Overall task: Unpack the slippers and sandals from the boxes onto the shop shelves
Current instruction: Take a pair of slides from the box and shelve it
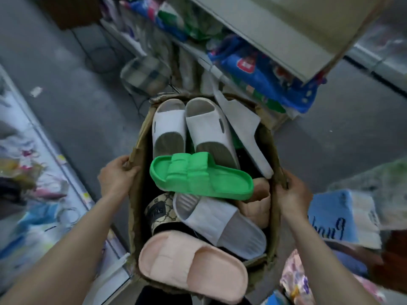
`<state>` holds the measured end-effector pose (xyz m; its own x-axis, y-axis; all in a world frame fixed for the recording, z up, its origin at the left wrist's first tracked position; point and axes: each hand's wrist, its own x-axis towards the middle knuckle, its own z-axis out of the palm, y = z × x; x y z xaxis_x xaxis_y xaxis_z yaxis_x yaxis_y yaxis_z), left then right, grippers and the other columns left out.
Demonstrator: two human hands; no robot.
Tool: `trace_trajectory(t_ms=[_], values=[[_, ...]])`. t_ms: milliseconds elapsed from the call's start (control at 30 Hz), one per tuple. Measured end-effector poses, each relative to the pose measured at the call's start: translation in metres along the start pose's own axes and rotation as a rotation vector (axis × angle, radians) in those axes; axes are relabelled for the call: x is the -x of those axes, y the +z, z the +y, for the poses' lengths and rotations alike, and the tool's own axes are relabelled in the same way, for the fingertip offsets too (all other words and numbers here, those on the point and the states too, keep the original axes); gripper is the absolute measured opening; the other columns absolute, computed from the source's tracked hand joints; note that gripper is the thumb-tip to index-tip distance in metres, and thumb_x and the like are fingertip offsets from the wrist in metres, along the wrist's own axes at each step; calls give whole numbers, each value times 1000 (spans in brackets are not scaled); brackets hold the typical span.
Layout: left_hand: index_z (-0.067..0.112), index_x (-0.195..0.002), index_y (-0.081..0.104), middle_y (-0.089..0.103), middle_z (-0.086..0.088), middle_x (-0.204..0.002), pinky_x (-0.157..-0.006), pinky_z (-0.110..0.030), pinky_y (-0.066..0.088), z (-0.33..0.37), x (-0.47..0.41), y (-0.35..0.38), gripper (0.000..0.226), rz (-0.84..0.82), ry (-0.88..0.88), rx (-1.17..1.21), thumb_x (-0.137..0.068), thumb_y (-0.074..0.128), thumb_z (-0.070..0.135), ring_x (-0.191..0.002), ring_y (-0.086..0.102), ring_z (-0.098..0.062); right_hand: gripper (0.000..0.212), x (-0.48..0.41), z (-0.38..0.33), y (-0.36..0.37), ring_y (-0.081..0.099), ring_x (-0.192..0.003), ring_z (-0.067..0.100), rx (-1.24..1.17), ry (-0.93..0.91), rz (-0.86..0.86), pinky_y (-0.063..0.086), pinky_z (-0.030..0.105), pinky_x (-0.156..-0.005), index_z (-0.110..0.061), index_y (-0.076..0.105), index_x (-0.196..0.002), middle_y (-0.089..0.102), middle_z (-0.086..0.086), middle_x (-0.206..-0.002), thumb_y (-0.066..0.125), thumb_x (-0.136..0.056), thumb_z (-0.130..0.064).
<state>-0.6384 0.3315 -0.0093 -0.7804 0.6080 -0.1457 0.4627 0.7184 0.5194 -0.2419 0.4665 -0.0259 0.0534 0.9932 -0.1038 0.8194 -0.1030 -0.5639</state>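
A cardboard box (137, 194) full of slippers hangs between my hands above the grey floor. My left hand (116, 175) grips its left rim and my right hand (291, 194) grips its right rim. Inside lie two white slides (168, 126) side by side at the far end, a green slide (198, 175) across the middle, another white slide (222, 223), a pink slide (189, 267) nearest me, a patterned brown sandal (160, 213) and a beige slipper (257, 205) partly buried.
Shop shelves (253, 29) with blue and green packaged goods run along the upper right. A low white shelf (55, 150) with mixed goods lines the left. Folded blue towels (337, 216) lie at the right. A checked stool (143, 73) stands beyond the box.
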Motion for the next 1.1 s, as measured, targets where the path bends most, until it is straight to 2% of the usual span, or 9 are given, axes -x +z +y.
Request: trace_trajectory(t_ms=[100,200,433,533,633,767,900,967,1100], values=[[23,-104,71,73,-9,-102,-81,-40,50,-21,-32,-21,30,51,-82,36,-76,76,32,-99,66,-33,19,-51,-54,33,67,-85,35,28,-35,-103,54,39,-69,-28,67,-102,72,6,-88,55,-86,-29],[19,-102,72,73,-12,-99,-76,-38,48,-38,-70,-39,27,109,-154,51,-77,77,27,-97,66,-34,19,-89,-121,67,67,-85,33,30,-111,-116,55,39,-73,-29,68,-103,73,6,-92,55,-90,-31],[17,-99,72,72,-15,-96,-69,-36,43,-69,-191,-73,24,161,-260,47,-77,75,27,-94,65,-37,16,-153,-267,149,59,-70,28,21,-270,-106,52,41,-66,-18,69,-81,66,5,-72,56,-89,-16],[19,-96,72,73,-13,-89,-68,-35,44,-79,-248,-88,22,167,-268,59,-76,75,28,-89,66,-36,17,-182,-322,180,57,-69,23,1,-297,-124,52,40,-69,-17,71,-85,66,3,-71,55,-91,-15],[21,-99,72,73,-12,-90,-72,-38,50,-81,-305,-101,25,171,-294,52,-76,75,30,-88,67,-35,17,-214,-370,210,59,-70,22,-7,-354,-132,53,41,-68,-25,70,-87,65,-1,-71,54,-91,-22],[23,-100,72,74,-8,-91,-74,-39,53,-78,-377,-110,26,173,-322,81,-76,76,31,-87,68,-32,18,-261,-430,246,63,-77,26,37,-346,-148,53,38,-71,-24,74,-100,69,4,-81,58,-92,-23],[20,-101,72,74,-11,-94,-73,-37,50,-71,-454,-111,27,193,-354,65,-76,76,28,-89,67,-33,21,-320,-495,290,62,-76,27,45,-355,-175,47,33,-67,-21,74,-107,71,9,-84,61,-91,-17],[17,-103,72,73,-14,-96,-75,-37,48,-63,-494,-112,27,201,-357,72,-77,76,26,-92,66,-35,23,-346,-526,309,64,-84,29,58,-359,-184,47,34,-71,-21,73,-110,72,8,-91,60,-92,-17],[17,-104,71,73,-14,-101,-77,-38,48,-55,-559,-104,29,198,-393,71,-78,76,27,-97,65,-36,27,-400,-580,343,65,-92,28,106,-356,-205,41,27,-74,-23,71,-115,73,6,-98,59,-92,-16]])
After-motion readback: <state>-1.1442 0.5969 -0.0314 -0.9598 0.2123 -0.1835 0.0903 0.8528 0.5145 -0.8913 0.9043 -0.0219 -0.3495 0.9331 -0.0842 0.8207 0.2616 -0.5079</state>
